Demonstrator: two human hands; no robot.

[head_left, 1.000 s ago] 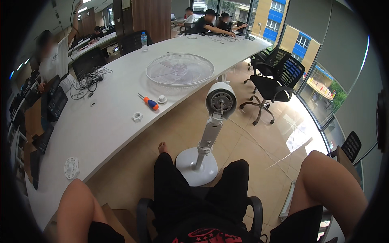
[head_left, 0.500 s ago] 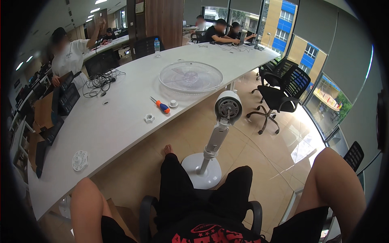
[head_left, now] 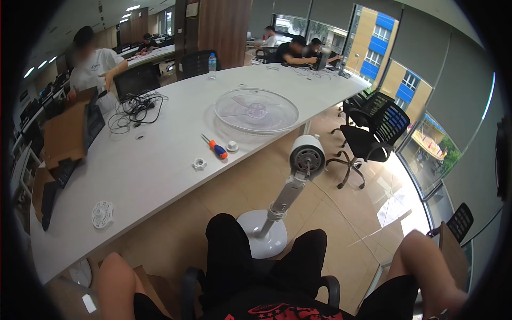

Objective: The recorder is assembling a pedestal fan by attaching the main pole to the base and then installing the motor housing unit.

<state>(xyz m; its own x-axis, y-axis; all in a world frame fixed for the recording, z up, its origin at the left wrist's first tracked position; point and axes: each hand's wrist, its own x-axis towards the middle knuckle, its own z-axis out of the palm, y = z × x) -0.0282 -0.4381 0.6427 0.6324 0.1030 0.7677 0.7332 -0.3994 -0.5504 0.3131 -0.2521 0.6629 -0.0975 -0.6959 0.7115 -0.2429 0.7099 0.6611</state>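
Observation:
Neither of my hands shows; only my bent left arm (head_left: 114,280) and right arm (head_left: 424,261) come in at the lower edge. Between my knees stands a white pedestal fan (head_left: 285,197), its round motor head (head_left: 308,159) bare, with the metal shaft exposed. On the white table (head_left: 165,160) lie a round fan grille (head_left: 256,110), with what looks like a translucent blade, and an orange-and-blue screwdriver (head_left: 217,150). Beside the screwdriver are a small white cap (head_left: 232,145) and a white ring nut (head_left: 199,164). A slotted white round cover (head_left: 102,214) lies nearer me, at the left.
Tangled black cables (head_left: 141,109) and a water bottle (head_left: 212,65) are on the table. An open cardboard box (head_left: 66,130) stands at its left end, near a person in white (head_left: 93,66). Black office chairs (head_left: 368,136) line the right side. Other people sit at the far end.
My right arm has swung lower and inward. The person at the left has lowered a raised hand, and the cardboard box has shifted. The view has moved slightly; the fan parts keep their places.

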